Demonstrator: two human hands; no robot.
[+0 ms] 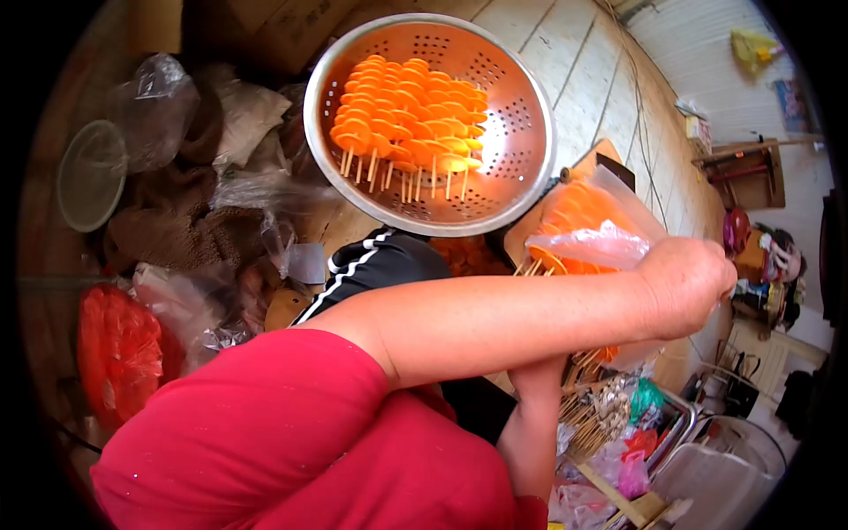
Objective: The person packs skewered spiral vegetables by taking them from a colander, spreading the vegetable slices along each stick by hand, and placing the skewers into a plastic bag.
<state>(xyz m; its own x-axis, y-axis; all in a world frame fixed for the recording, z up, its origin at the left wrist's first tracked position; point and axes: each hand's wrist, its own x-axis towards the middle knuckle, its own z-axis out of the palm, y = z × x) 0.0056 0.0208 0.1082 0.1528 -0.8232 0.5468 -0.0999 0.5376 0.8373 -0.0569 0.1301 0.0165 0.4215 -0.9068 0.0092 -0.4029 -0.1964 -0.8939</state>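
My left hand is closed in a fist at the right, apparently gripping the edge of a clear plastic bag. Inside or under that bag lie skewers of orange spiral slices, their sticks poking out at the lower left. My left forearm crosses the view and covers part of the bag. Behind it my right forearm reaches up, and the right hand is hidden. More orange spiral skewers lie bunched in a metal colander beyond my arm.
Crumpled plastic bags, a round translucent lid and a red bag crowd the left. Bare sticks, coloured bags and a clear bin stand at lower right. A cable runs over the floor.
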